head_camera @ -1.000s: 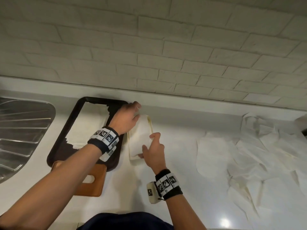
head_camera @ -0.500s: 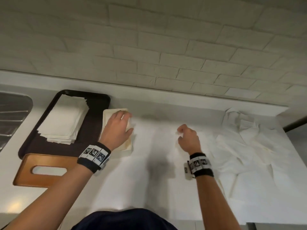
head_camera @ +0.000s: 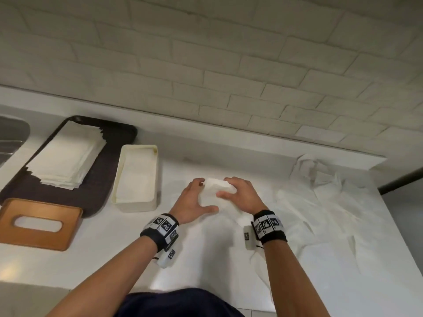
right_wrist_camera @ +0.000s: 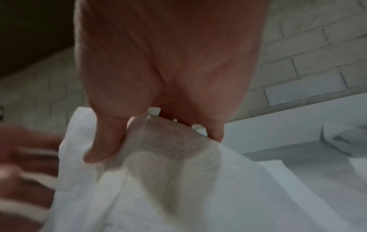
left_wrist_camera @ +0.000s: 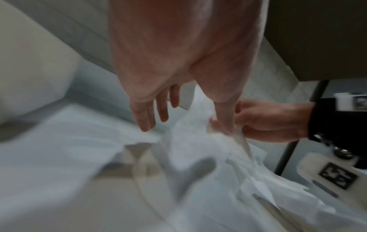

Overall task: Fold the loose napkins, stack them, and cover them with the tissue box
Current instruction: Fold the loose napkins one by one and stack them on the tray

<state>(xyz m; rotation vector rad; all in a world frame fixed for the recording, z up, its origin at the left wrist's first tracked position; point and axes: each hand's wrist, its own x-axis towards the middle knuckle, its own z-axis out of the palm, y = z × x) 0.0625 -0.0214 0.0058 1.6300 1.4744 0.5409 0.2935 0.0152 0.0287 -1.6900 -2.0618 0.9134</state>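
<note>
White counter runs along a pale brick wall (head_camera: 206,65), and we stand at it with our hands close together over one loose napkin (head_camera: 211,193), lifted off the worktop (head_camera: 206,259) between them. Our right hand (head_camera: 240,195) pinches the napkin's upper edge, thumb in front and fingers curled behind, as the right wrist view shows, so the sheet hangs free and can be squared up for a fold. Our left hand (head_camera: 194,200) is spread with straight fingers, the thumb against the napkin's lower part; in the left wrist view the thumb seems to touch the paper while the other fingers hang apart from it, so we judge it is steadying or about to take a corner, not gripping. To our right lies the heap of loose napkins (head_camera: 332,213), crumpled and overlapping, near enough to draw from one at a time. To our left the folded stack (head_camera: 66,161) sits on a dark tray (head_camera: 119,138), kept apart from the heap so finished work stays tidy. Just beside the tray stands a cream tub (head_camera: 137,179), open side up, with white paper showing inside, and the wooden lid (head_camera: 39,225) with its slot lies flat on the near end of the tray, waiting for the covering step, which we judge is a good way off with so many napkins unfolded
</note>
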